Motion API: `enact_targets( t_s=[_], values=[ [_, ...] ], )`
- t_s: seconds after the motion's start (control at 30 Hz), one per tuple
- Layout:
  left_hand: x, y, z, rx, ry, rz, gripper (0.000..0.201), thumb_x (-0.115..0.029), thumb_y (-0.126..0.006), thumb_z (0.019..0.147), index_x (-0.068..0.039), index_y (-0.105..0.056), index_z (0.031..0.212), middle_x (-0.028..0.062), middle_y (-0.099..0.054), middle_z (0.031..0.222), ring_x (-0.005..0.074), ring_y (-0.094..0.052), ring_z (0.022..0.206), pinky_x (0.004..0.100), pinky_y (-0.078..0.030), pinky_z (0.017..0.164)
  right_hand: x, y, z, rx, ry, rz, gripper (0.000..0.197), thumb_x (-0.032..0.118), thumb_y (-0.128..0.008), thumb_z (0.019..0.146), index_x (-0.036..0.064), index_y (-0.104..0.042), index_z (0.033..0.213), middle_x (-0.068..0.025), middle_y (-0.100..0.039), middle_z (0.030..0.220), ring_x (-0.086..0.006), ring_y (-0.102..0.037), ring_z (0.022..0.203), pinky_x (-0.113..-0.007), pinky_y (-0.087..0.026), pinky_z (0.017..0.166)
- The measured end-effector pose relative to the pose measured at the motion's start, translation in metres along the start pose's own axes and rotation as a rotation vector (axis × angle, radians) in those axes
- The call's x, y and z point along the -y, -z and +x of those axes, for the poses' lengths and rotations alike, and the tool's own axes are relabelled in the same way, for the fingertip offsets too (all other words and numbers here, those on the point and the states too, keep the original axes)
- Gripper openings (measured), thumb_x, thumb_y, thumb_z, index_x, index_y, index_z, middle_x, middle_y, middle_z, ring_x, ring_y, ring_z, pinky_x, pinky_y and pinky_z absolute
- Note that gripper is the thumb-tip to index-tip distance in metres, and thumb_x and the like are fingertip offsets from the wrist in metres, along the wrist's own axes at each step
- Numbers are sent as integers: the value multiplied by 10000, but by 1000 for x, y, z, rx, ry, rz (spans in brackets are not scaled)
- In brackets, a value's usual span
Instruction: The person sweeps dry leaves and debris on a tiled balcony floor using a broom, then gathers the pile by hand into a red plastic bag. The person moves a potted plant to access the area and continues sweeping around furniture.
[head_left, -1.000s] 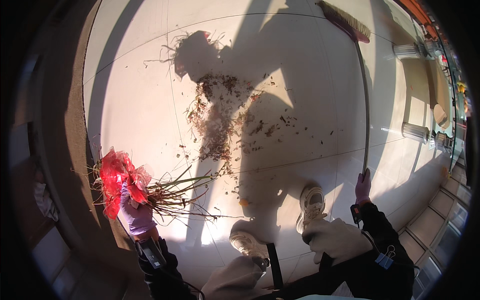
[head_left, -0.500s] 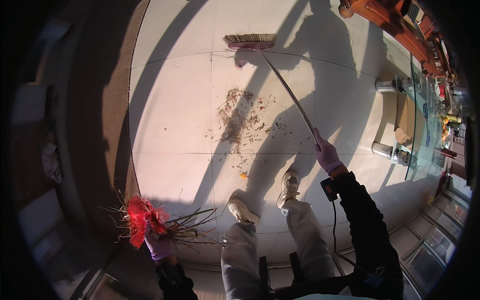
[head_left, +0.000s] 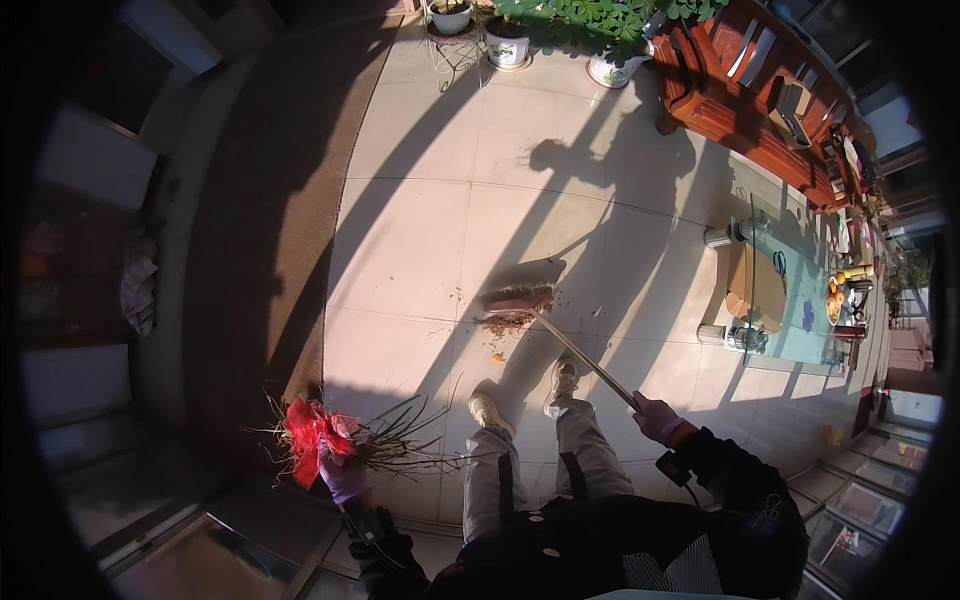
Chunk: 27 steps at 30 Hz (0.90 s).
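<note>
My right hand [head_left: 658,418], in a light purple glove, is closed round the metal handle of a broom [head_left: 585,362]. The broom's pink head [head_left: 520,301] rests on the pale tiled floor, over a pile of dry brown debris [head_left: 508,323] that it partly covers. A small orange scrap [head_left: 497,358] lies just on my side of the pile. At the lower left, my left hand [head_left: 343,476], gloved too, grips a bundle of dry stems [head_left: 400,440] wrapped in red plastic [head_left: 312,432]. That bundle is held above the floor, near the edge of the brown carpet.
A brown carpet strip [head_left: 255,230] runs along the left. Potted plants [head_left: 507,45] stand at the far side. A wooden bench [head_left: 735,95] is at the far right, before a glass table [head_left: 790,300] with oranges on it. My shoes [head_left: 491,412] are close to the debris.
The broom head has come back toward me onto the debris pile, and my right hand has lowered. My view has tilted up, showing plants and more bench. The left hand keeps its bundle.
</note>
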<state>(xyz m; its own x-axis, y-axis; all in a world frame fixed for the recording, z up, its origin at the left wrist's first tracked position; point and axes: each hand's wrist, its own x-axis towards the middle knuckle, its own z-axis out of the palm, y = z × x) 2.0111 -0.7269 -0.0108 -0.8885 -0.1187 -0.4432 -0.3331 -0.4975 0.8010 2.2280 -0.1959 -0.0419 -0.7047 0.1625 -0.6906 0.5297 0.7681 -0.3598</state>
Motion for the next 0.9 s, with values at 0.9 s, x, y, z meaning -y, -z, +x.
enact_targets(
  t_s=[0.9],
  values=[
    [-88,93,-51,-232,-223,930,292,-37,-514,844,8,-522,1132,106,-612,1028,197,-589,874,306,-491,766,144,-77,77,422,-593,1832,93,167,-500,929,85,-457,932,-20,-472,727,-44,-395,488,-160,-350,394]
  ],
)
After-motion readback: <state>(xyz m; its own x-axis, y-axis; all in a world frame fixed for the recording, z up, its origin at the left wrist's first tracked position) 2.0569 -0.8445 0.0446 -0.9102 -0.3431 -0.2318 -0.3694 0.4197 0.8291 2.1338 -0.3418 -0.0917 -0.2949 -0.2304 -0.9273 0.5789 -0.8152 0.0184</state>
